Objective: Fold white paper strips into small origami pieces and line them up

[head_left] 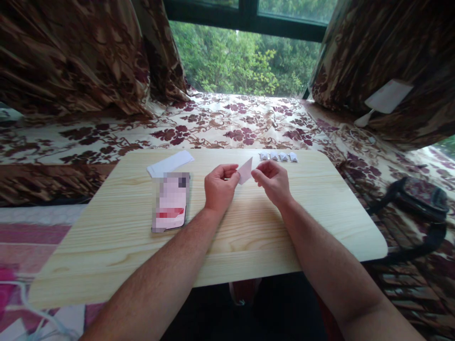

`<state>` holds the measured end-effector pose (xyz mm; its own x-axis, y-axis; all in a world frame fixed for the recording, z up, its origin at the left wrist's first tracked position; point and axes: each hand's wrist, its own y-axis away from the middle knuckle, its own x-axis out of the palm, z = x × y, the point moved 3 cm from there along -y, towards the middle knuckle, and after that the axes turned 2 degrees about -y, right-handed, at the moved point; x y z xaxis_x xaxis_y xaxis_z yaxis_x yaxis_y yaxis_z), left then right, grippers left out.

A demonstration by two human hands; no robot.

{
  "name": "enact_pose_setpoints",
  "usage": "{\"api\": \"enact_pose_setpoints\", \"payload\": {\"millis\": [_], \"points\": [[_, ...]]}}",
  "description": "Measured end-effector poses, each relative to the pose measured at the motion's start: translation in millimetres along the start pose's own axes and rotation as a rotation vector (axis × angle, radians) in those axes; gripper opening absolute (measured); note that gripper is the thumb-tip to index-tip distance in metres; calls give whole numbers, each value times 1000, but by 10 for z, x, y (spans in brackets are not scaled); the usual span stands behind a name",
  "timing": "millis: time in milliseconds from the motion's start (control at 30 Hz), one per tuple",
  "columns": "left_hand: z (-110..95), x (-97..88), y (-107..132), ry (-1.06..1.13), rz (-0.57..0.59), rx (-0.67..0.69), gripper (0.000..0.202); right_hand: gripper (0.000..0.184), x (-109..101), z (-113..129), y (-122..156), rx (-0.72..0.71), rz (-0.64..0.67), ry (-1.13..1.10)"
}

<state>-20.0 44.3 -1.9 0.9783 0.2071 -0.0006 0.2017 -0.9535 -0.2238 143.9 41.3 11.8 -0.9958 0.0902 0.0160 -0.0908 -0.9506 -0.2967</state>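
Note:
A small folded piece of white paper [245, 171] is raised over the middle of the wooden table [249, 237]. My left hand [221, 185] pinches it by its left edge between thumb and fingers. Close to the paper's right side is my right hand [272, 179], its thumb and fingertips drawn together. Whether those fingertips touch the paper or hold anything, I cannot tell. Beyond my right hand, several small folded white paper pieces [278, 157] stand in a row near the far edge. White paper strips [170, 163] lie stacked at the far left.
A phone [172, 201], partly blurred, lies left of my left forearm. A flower-patterned ledge [234, 123] runs behind the table below a window. On that ledge at right stands a white lamp [388, 96] with a cable. A black bag [423, 196] sits right of the table.

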Motion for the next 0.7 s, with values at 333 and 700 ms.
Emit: {"api": "enact_pose_setpoints", "payload": {"millis": [333,700], "points": [[31,74,31,56,127,-138,21,22,11,-51,-11,61,25,85],[4,93,49,15,166,-172,13,21,30,-52,-12,76,73,43]]}}
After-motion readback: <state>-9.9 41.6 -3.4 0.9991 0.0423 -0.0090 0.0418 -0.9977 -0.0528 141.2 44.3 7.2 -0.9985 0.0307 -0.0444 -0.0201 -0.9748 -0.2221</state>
